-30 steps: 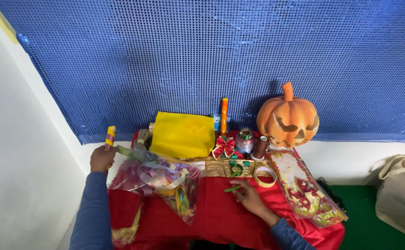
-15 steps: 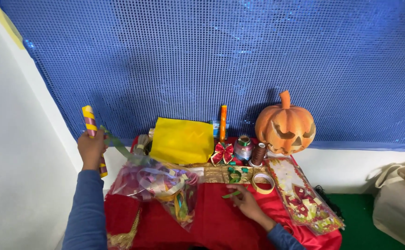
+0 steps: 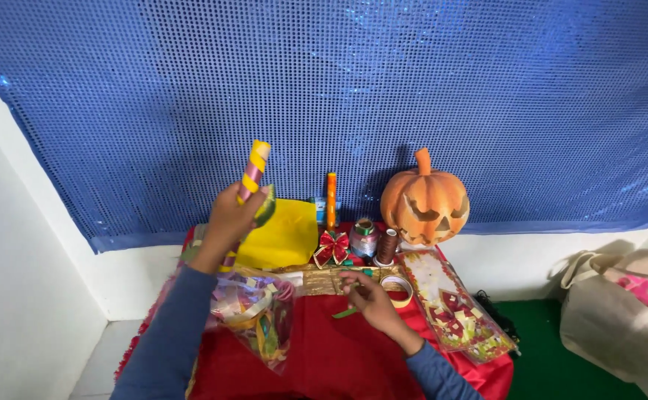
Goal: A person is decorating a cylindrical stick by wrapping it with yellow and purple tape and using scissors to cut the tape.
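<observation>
Blue sequin backdrop, left hand [image 3: 229, 220] w/ striped stick [image 3: 250, 178], right hand [image 3: 368, 296] on ribbon [image 3: 346, 312]

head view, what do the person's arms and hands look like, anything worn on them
Both arms are covered by long, plain slate-blue sleeves with no visible pattern or markings, ending at the wrists. The left hand and the right hand are bare: no gloves. No rings, watch or bracelets can be made out at this size.

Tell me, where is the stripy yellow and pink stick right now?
In the head view, the striped yellow and pink stick is up in the left hand, left of the yellow paper and the orange pumpkin.
</observation>
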